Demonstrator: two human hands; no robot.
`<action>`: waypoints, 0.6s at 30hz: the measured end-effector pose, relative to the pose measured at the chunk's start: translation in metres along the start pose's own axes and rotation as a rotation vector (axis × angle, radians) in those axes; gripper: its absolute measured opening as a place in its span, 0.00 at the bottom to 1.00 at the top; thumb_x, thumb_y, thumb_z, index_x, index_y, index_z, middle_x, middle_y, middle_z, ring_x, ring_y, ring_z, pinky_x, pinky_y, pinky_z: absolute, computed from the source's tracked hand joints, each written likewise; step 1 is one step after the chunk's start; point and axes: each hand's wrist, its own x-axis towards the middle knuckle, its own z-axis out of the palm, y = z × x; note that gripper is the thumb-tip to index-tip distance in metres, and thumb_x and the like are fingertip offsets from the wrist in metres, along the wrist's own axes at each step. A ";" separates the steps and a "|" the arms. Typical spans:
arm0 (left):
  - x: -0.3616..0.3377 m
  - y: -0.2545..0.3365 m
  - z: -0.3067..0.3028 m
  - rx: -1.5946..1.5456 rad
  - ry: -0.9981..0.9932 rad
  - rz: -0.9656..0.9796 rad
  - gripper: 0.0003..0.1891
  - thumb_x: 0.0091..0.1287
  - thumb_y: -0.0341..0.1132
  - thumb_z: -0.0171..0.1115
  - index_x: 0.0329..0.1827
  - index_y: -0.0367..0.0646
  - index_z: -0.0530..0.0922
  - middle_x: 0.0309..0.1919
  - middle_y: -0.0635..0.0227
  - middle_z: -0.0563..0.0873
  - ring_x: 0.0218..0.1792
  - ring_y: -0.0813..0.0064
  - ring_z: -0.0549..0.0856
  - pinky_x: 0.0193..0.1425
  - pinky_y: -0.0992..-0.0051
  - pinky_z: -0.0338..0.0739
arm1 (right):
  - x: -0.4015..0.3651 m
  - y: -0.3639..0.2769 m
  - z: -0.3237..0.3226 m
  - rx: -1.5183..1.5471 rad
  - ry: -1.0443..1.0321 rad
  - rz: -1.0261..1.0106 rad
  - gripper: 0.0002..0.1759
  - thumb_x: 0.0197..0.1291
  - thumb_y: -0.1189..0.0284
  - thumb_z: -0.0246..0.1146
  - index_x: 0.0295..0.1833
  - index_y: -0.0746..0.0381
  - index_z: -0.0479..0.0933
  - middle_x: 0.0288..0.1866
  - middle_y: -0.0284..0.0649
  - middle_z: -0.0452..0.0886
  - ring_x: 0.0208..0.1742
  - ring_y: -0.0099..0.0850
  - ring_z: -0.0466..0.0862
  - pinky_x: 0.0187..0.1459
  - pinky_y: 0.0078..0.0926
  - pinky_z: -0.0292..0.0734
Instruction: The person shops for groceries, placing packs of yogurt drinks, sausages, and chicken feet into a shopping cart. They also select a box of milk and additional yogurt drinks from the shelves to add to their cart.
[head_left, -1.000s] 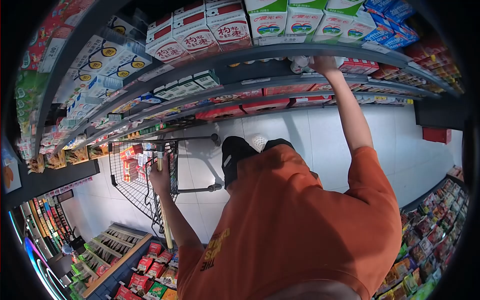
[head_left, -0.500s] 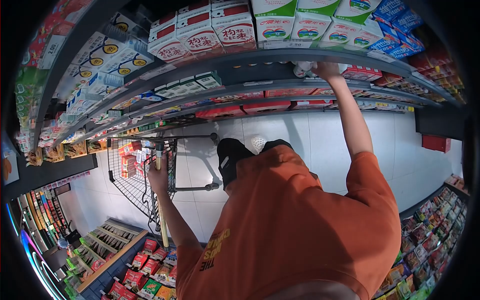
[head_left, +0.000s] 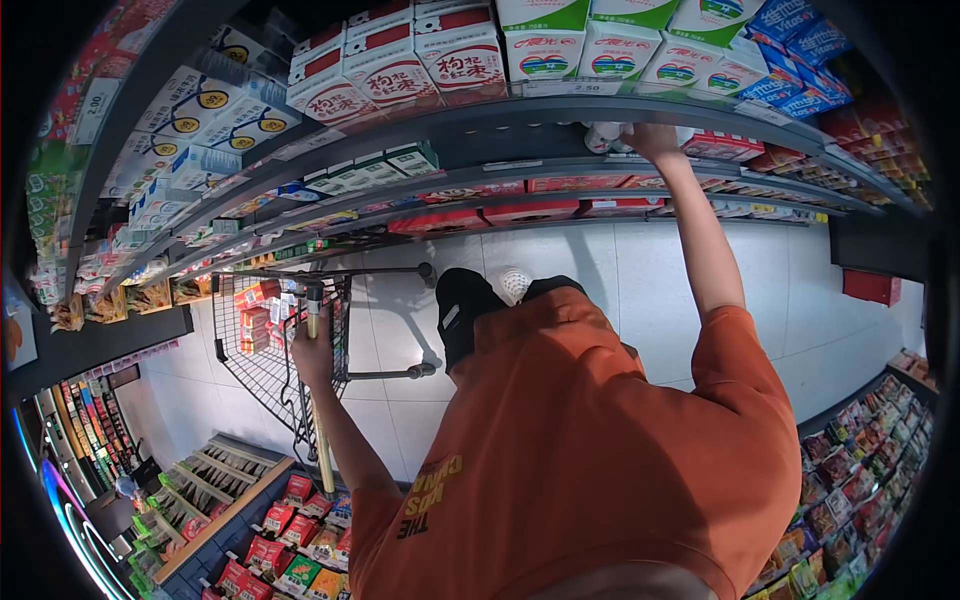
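My left hand (head_left: 312, 355) is wrapped round the pale handle bar (head_left: 322, 445) of a dark wire shopping cart (head_left: 240, 345). Red and white packs (head_left: 256, 315) lie inside the cart's basket. My right arm stretches forward to a shelf, where my right hand (head_left: 655, 141) reaches in under the tier of milk cartons. A white bottle (head_left: 602, 137) stands just left of its fingers, seemingly touching them. The fingertips are hidden by the shelf's edge and the hand itself, so what they hold, if anything, does not show.
Above the right hand stand white and green cartons (head_left: 620, 52), red and white cartons (head_left: 385, 70) and blue Vitasoy packs (head_left: 790, 55). Red boxes (head_left: 722, 146) sit right of it. Behind me, bagged snacks (head_left: 295, 535) fill a low display. Pale tiles (head_left: 730, 260) cover the floor.
The view has shifted very slightly. Both hands stay where they were, the left on the cart handle and the right at the shelf.
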 end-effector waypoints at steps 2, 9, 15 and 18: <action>-0.001 0.003 -0.001 0.002 0.017 0.022 0.32 0.67 0.62 0.62 0.37 0.33 0.82 0.24 0.47 0.82 0.27 0.47 0.82 0.35 0.54 0.74 | -0.002 0.001 0.001 -0.023 0.027 -0.022 0.32 0.41 0.65 0.75 0.57 0.60 0.79 0.56 0.50 0.81 0.63 0.50 0.77 0.66 0.52 0.69; -0.001 0.005 -0.003 0.066 0.033 0.035 0.31 0.67 0.62 0.62 0.36 0.34 0.82 0.23 0.48 0.82 0.27 0.47 0.82 0.35 0.55 0.74 | -0.005 0.002 0.006 -0.044 0.125 -0.069 0.32 0.41 0.65 0.75 0.57 0.59 0.79 0.56 0.49 0.81 0.62 0.50 0.78 0.66 0.51 0.69; 0.000 0.006 -0.002 0.074 0.030 0.015 0.31 0.67 0.62 0.62 0.38 0.35 0.83 0.24 0.48 0.83 0.28 0.48 0.83 0.36 0.55 0.75 | -0.004 -0.004 0.003 -0.082 0.097 -0.021 0.29 0.44 0.66 0.73 0.56 0.59 0.80 0.56 0.51 0.81 0.61 0.51 0.78 0.64 0.52 0.70; -0.001 0.008 -0.003 0.069 0.037 0.024 0.30 0.67 0.62 0.62 0.38 0.36 0.83 0.25 0.48 0.84 0.30 0.47 0.85 0.36 0.55 0.76 | -0.004 -0.001 0.000 -0.028 -0.011 0.007 0.34 0.44 0.64 0.76 0.60 0.59 0.78 0.60 0.53 0.78 0.64 0.54 0.74 0.64 0.52 0.69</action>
